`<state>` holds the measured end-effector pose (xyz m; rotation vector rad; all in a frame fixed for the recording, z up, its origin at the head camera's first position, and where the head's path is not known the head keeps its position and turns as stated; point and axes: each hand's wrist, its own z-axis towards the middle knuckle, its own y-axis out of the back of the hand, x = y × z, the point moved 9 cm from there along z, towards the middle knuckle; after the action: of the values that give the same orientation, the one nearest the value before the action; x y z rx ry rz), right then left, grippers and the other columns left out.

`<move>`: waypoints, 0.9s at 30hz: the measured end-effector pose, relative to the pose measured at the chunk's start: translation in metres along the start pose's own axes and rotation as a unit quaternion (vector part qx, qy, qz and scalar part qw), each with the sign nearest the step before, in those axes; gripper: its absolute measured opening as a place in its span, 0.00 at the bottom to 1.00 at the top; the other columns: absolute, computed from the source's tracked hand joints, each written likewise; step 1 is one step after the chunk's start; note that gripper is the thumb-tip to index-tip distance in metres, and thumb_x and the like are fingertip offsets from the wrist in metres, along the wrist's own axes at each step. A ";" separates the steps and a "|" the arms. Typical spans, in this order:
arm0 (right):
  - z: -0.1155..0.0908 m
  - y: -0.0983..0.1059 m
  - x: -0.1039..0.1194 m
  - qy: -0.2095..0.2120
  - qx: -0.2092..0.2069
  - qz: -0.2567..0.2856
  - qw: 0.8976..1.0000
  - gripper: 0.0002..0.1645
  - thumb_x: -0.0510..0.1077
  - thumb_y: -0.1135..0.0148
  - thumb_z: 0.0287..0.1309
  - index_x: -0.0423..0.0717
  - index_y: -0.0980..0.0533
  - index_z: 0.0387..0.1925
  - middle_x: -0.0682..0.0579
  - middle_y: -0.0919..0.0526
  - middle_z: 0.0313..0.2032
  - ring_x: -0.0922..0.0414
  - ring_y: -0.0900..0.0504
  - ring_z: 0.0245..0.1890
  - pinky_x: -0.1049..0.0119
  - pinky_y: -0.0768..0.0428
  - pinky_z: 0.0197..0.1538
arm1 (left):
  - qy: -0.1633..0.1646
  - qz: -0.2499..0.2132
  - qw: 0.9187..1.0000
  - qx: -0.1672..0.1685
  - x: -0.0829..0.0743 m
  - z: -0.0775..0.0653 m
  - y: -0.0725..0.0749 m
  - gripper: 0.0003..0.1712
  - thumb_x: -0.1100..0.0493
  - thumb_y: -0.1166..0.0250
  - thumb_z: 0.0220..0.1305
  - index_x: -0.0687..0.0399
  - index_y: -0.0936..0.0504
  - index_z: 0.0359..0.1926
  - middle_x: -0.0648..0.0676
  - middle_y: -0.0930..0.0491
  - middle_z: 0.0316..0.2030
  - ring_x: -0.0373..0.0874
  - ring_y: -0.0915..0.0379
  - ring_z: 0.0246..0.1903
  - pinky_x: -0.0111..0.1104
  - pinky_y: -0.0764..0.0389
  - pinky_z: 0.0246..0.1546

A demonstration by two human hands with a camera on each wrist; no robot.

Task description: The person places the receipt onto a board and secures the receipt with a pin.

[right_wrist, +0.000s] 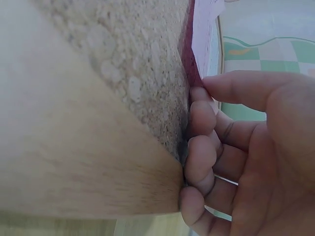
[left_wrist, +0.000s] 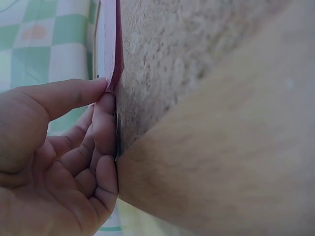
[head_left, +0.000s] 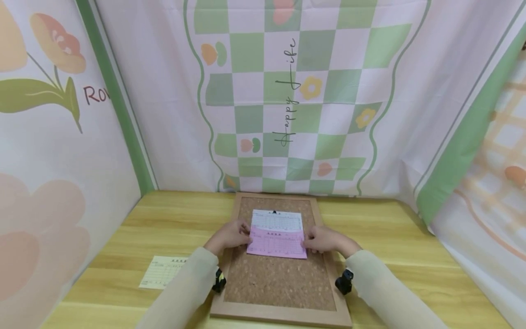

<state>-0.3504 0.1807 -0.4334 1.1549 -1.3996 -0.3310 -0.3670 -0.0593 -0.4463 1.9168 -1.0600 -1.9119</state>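
Observation:
A pink printed form (head_left: pixel 276 243) lies over the lower part of a white printed form (head_left: pixel 276 221) on a wood-framed cork board (head_left: pixel 283 283). A small black clip or pin (head_left: pixel 274 212) sits at the white form's top edge. My left hand (head_left: pixel 233 235) pinches the pink form's left edge between thumb and forefinger, its other fingers curled close to the cork in the left wrist view. My right hand (head_left: pixel 324 239) pinches the pink form's right edge the same way. In the right wrist view the pink sheet (right_wrist: pixel 201 39) stands slightly off the cork.
A yellow printed form (head_left: pixel 158 273) lies on the wooden table (head_left: pixel 382 237) left of the board, partly covered by my left sleeve. Behind the table's back edge hangs a green-and-white checked curtain (head_left: pixel 279 114); patterned cloth also hangs at both sides.

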 end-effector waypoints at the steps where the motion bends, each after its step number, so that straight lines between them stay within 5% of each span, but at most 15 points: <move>1: 0.000 0.000 0.000 0.000 0.002 0.000 1.000 0.18 0.43 0.38 0.67 0.42 0.26 0.20 0.54 0.26 0.18 0.60 0.31 0.18 0.68 0.33 0.23 | 0.000 0.005 1.000 0.000 0.000 0.000 0.000 0.13 0.61 0.31 0.63 0.60 0.21 0.47 0.55 0.21 0.37 0.45 0.25 0.31 0.35 0.24 0.31; 27: 0.002 -0.003 -0.007 -0.018 -0.009 0.002 1.000 0.17 0.43 0.37 0.65 0.43 0.25 0.20 0.55 0.27 0.17 0.60 0.33 0.17 0.67 0.36 0.23 | 0.017 0.018 1.000 -0.003 0.001 0.000 -0.003 0.14 0.62 0.30 0.61 0.60 0.21 0.47 0.53 0.22 0.34 0.45 0.27 0.29 0.35 0.26 0.28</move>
<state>-0.3528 0.1840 -0.4406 1.1352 -1.4272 -0.3622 -0.3658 -0.0582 -0.4490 1.9068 -1.0707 -1.8536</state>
